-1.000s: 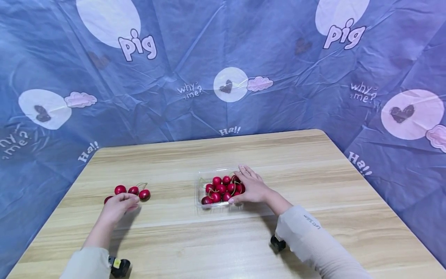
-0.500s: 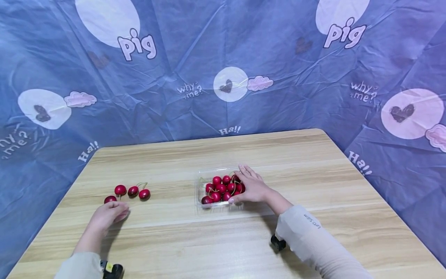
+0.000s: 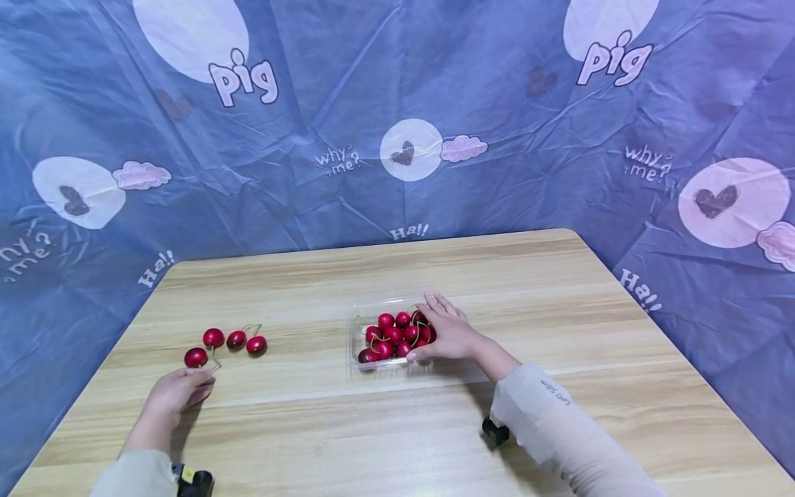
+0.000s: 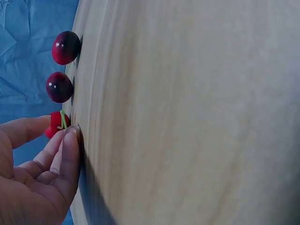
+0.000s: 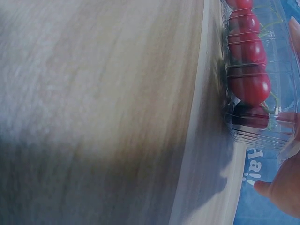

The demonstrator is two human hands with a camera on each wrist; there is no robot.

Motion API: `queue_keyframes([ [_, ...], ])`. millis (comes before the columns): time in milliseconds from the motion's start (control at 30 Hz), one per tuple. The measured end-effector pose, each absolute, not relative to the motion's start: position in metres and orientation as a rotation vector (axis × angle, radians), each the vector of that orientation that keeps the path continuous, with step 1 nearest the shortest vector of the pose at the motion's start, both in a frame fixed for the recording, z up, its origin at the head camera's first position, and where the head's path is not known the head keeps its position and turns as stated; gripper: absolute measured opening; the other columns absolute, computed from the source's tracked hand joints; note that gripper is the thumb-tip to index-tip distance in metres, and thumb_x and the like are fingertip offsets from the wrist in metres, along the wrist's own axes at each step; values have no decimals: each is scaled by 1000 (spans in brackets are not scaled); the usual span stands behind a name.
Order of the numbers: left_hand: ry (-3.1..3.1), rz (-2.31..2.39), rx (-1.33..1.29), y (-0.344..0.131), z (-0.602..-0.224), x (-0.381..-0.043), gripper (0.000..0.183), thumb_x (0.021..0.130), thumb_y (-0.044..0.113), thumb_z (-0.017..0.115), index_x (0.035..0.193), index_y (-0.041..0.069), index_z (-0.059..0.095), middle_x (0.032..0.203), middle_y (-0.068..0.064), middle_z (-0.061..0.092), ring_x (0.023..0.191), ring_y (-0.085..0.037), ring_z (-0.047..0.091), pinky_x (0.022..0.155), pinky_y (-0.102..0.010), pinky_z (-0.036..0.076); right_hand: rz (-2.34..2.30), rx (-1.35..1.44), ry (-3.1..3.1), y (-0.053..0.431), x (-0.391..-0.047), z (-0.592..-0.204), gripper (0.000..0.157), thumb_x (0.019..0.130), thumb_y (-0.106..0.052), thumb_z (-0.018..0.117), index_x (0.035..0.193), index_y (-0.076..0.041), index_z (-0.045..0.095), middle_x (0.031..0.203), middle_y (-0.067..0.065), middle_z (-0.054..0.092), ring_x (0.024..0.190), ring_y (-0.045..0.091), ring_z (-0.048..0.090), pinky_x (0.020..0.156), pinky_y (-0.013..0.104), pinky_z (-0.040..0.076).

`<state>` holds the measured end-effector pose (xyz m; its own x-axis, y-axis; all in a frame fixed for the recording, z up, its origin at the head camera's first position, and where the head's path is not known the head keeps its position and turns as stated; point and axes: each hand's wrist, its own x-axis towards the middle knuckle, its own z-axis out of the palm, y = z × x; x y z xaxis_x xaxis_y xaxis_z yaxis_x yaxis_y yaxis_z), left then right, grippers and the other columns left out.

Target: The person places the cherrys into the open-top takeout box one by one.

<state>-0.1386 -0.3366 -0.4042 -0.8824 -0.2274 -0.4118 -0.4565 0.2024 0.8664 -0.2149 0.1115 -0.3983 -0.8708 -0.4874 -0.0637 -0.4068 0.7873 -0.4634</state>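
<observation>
My left hand [image 3: 176, 395] is at the front left of a loose group of red cherries [image 3: 213, 337], its fingertips right at the nearest cherry [image 3: 195, 357]. In the left wrist view, the fingers part around the green stem of a cherry [image 4: 54, 126], with a gap between their tips. My right hand [image 3: 448, 335] holds the right end of a clear plastic box [image 3: 357, 324], thumb on the near side and fingers over the far side. Red cherries [image 5: 250, 86] with green stems lie inside, packed toward the right; the palm hides some of them.
Everything stands on a pale wood-grain table [image 3: 348, 442]. Behind it hangs a blue printed cloth [image 3: 298, 200]. Two cherries [image 3: 257, 346] on the table, with stems crossing, lie right of the left hand's cherry.
My left hand has drawn left and toward me, uncovering the nearest cherry and a stem beside it. My right hand and the box stay in place.
</observation>
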Motion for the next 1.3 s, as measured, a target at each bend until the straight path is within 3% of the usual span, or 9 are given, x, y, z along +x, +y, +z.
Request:
queue_keyframes([
  [200,2307,1703,-809,-335,-402,-142,41,86,8,45,113,-21,36,67,5,55,60,-2,54,60,-19,48,-660,-700,2790,112,-216,-398,105,58,-71,56,136,-7,25,143,10,4,129,28,-1,98,54,7],
  [433,2296,1699,-1021,-333,-401,-149,37,83,5,48,109,-21,43,59,2,56,54,-5,56,56,-20,49,-654,-701,2792,112,-217,-398,105,58,-71,56,136,-7,25,143,9,4,129,28,-1,98,54,8],
  [900,2357,1606,-1146,-333,-405,-162,35,80,4,52,106,-19,44,52,2,52,45,-4,51,46,-17,46,-674,-708,2811,114,-215,-399,108,57,-73,55,135,-5,26,143,13,7,129,30,1,98,54,8],
  [1200,2235,1802,-1176,-338,-404,-162,19,82,0,45,92,-16,48,50,0,52,44,-6,55,50,-20,49,-678,-710,2788,112,-215,-397,108,57,-72,55,135,-5,25,143,10,4,129,25,-3,98,54,7],
  [1300,2140,1913,-1172,-340,-404,-161,21,85,-1,40,98,-17,44,51,0,53,46,-8,57,55,-21,50,-662,-699,2782,111,-217,-398,107,57,-71,56,136,-6,25,143,10,3,129,26,-2,98,53,7],
])
